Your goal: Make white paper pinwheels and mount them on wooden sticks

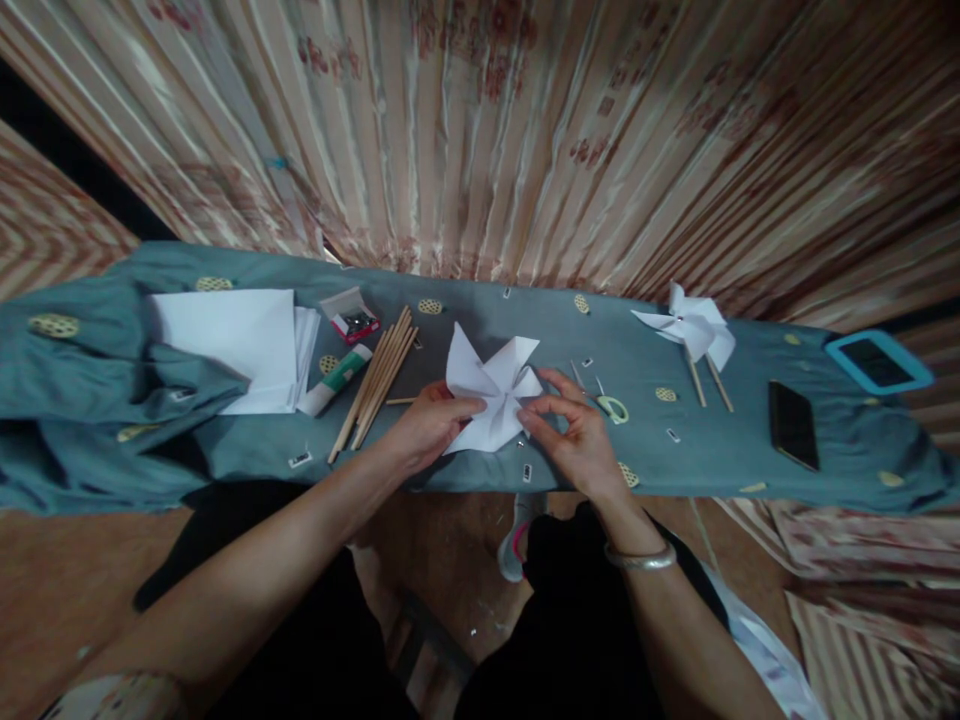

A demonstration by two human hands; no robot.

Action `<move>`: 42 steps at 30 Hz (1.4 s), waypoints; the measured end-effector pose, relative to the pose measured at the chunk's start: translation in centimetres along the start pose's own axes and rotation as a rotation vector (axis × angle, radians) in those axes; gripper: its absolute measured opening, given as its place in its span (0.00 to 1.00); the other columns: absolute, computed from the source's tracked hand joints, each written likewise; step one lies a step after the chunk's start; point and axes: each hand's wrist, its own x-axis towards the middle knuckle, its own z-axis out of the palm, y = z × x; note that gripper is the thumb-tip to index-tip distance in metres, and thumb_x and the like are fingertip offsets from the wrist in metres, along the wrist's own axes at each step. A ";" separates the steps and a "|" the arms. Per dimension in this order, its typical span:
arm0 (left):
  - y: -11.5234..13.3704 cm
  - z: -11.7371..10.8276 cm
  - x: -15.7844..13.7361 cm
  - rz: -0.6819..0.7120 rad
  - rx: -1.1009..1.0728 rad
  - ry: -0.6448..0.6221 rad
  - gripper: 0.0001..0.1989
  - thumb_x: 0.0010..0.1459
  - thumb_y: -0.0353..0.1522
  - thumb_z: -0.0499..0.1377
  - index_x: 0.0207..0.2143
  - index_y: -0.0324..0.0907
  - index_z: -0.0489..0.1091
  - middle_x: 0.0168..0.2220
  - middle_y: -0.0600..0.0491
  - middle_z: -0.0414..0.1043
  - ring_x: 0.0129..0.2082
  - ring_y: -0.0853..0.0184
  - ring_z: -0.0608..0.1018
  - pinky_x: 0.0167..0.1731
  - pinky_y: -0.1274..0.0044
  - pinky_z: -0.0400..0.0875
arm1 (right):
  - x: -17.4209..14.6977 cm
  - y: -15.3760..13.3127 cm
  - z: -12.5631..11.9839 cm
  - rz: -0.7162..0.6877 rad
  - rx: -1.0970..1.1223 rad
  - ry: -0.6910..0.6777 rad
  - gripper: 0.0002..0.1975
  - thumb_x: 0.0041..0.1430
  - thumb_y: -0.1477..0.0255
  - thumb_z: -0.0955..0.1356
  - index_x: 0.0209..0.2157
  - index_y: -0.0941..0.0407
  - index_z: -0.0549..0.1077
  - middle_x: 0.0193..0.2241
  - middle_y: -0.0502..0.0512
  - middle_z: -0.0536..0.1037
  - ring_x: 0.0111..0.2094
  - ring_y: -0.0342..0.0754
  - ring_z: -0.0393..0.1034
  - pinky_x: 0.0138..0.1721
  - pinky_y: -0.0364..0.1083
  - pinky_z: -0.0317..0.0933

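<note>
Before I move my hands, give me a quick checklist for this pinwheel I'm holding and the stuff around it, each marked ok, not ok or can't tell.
1. Left hand holding the pinwheel: ok, thumb on the paper.
2. Right hand at the pinwheel: ok, fingertips at its right-hand folds.
3. Loose stick gripped: cannot tell, the left hand hides its other end.
4. Scissors closed: not ok, blades spread, close beside the right hand.
5. Box open: ok, lid up, small metal pieces showing.
6. Stick bundle in sight: ok, left of the pinwheel, beside the tube.
</note>
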 end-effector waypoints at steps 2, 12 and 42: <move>-0.1 0.0 0.0 0.012 0.017 -0.001 0.16 0.32 0.26 0.71 0.30 0.34 0.78 0.31 0.47 0.81 0.34 0.59 0.81 0.44 0.69 0.72 | 0.0 0.1 0.1 -0.005 -0.005 0.000 0.06 0.52 0.66 0.71 0.26 0.53 0.78 0.55 0.60 0.73 0.60 0.56 0.63 0.61 0.59 0.52; -1.2 -0.6 0.4 0.060 0.098 0.102 0.17 0.31 0.28 0.73 0.29 0.36 0.78 0.28 0.50 0.81 0.28 0.66 0.79 0.36 0.74 0.71 | 0.0 -0.1 0.5 -0.010 -0.025 -0.034 0.07 0.53 0.66 0.71 0.26 0.54 0.78 0.55 0.62 0.72 0.60 0.57 0.63 0.62 0.60 0.51; -1.8 -0.4 0.6 0.124 0.121 0.152 0.15 0.31 0.27 0.72 0.28 0.38 0.78 0.28 0.52 0.81 0.28 0.67 0.79 0.37 0.74 0.72 | -0.2 -0.6 1.2 0.024 0.010 0.004 0.05 0.53 0.67 0.71 0.26 0.52 0.78 0.53 0.58 0.75 0.58 0.56 0.65 0.62 0.60 0.53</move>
